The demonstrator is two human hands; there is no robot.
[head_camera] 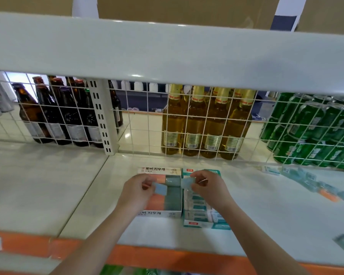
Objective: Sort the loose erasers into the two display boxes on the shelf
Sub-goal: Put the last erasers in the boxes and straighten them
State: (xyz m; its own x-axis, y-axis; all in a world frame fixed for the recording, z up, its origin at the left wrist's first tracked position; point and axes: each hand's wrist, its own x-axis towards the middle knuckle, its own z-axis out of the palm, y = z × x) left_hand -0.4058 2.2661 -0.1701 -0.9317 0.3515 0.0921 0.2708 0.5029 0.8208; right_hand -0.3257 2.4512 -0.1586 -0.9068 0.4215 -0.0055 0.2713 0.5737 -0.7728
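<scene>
I see the left hand [136, 188] pinching a blue eraser [160, 189] over the left display box [163, 192], its long axis slanting down to the right. Just right of that box, the right hand [206, 186] pinches a pale wrapped eraser [186, 183] above the teal display box [204, 211], lying roughly crosswise. Further right, loose erasers [314, 184] trail across the shelf [266, 225].

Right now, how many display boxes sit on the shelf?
2: the left box under the left hand, the right box beside it under the right hand.

Left display box [160, 170] reads "러버 지우개".
</scene>
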